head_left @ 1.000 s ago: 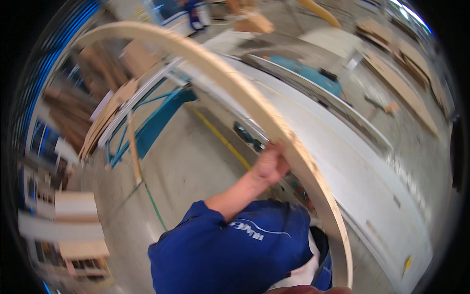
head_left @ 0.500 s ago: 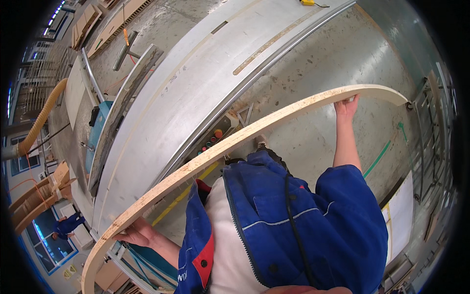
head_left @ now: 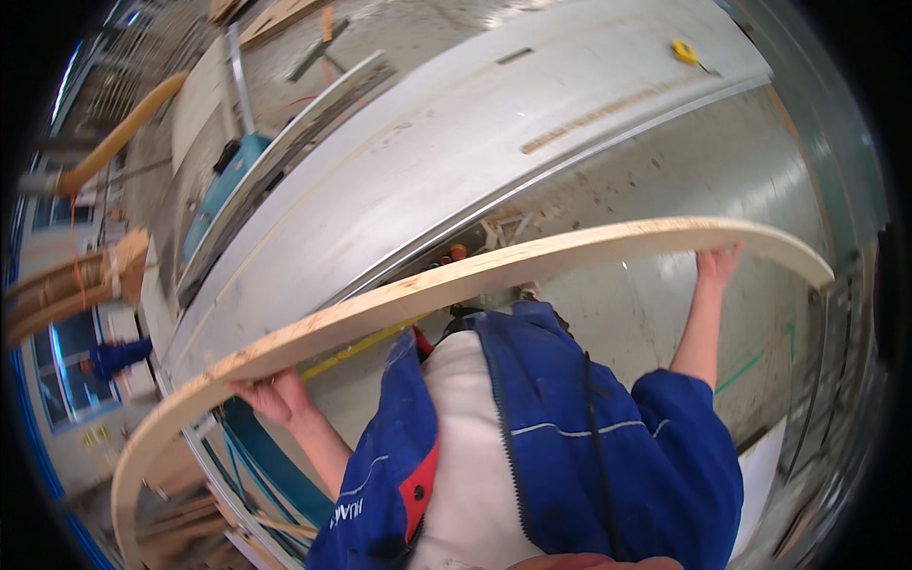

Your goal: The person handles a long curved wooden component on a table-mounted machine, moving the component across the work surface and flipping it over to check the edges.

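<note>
A long, pale wooden board (head_left: 456, 275) spans the view in front of my body, its narrow speckled edge turned up and its ends bent by the lens. Near its left end, my left hand (head_left: 273, 397) grips it from the near side, fingers partly hidden beneath. Toward the other end, my right hand (head_left: 719, 261) is closed on its lower edge. Beyond the board lies a large grey metal machine table (head_left: 418, 171); I cannot tell whether the board touches it. A yellow tape measure (head_left: 683, 52) rests on the table's far right part.
A blue-green machine part (head_left: 223, 195) stands beyond the table at left, near a yellow ribbed hose (head_left: 128, 128). Coloured buttons (head_left: 458, 253) show below the table edge. Another person (head_left: 119, 358) in blue is far left. A pale panel (head_left: 760, 484) stands at lower right.
My view has shifted, and the table and its surroundings sit differently in the picture. The board appears more level, its right end lower in view. Both hands keep their hold.
</note>
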Motion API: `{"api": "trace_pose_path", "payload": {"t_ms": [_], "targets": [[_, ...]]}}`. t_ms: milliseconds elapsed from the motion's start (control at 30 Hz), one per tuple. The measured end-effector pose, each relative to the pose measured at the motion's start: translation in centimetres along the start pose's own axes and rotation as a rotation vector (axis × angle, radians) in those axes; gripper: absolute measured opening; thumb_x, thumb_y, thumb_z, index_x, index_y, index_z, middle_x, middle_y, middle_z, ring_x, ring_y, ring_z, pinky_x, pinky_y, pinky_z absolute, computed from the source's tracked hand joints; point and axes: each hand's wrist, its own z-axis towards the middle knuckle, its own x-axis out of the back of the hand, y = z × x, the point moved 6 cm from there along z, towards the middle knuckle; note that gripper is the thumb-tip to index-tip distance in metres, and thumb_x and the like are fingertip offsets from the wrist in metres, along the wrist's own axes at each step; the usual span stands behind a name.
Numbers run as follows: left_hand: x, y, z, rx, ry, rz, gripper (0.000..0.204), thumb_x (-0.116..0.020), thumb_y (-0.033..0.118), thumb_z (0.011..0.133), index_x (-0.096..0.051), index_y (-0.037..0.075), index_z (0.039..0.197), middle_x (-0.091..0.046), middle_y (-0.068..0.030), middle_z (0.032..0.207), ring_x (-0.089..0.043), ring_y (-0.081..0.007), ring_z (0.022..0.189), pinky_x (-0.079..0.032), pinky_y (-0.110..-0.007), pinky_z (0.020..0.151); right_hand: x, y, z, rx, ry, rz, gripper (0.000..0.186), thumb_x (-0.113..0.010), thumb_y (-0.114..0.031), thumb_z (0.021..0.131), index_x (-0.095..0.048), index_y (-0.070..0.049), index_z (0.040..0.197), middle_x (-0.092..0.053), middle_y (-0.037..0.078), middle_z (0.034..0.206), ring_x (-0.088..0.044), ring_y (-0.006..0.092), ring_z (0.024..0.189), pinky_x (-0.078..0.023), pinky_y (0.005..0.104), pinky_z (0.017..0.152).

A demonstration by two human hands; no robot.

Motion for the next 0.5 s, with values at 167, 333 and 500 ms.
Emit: {"api": "trace_pose_path", "payload": {"t_ms": [167,333,500], "targets": [[0.9,-3.2,-1.4,0.057,0.193,-0.074,0.045,-0.06,0.037,0.098,-0.057,0.006,0.13,-0.061,-0.0101,0.129,-0.052,-0.0273,0.125,-0.035,-0.045,0.113,0.2,-4.1,2.1,0.013,0.035,-0.254,0.067,-0.059,-0.045,0.092,-0.043,-0.009,0.146,-0.043,0.016,0.15,-0.042,0.0376,0.135,-0.032,0.06,0.111],[1.1,-6.6,-1.3,0.127,0.322,-0.06,0.05,-0.062,0.033,0.098,-0.048,0.008,0.139,-0.055,-0.0096,0.136,-0.051,-0.0281,0.127,-0.038,-0.046,0.111,-1.6,-9.9,5.2,0.025,0.034,-0.355,0.06,-0.062,-0.035,0.095,-0.045,0.001,0.14,-0.052,0.018,0.141,-0.048,0.0373,0.13,-0.038,0.0568,0.109],[4.0,-8.1,-2.0,0.14,0.445,-0.059,0.053,-0.062,0.034,0.097,-0.046,0.006,0.14,-0.054,-0.0101,0.139,-0.049,-0.0284,0.129,-0.039,-0.046,0.111,-9.8,-9.9,5.1,-0.037,-0.113,-0.408,0.051,-0.054,-0.029,0.1,-0.047,0.003,0.139,-0.053,0.017,0.142,-0.05,0.033,0.129,-0.038,0.0521,0.11]]}}
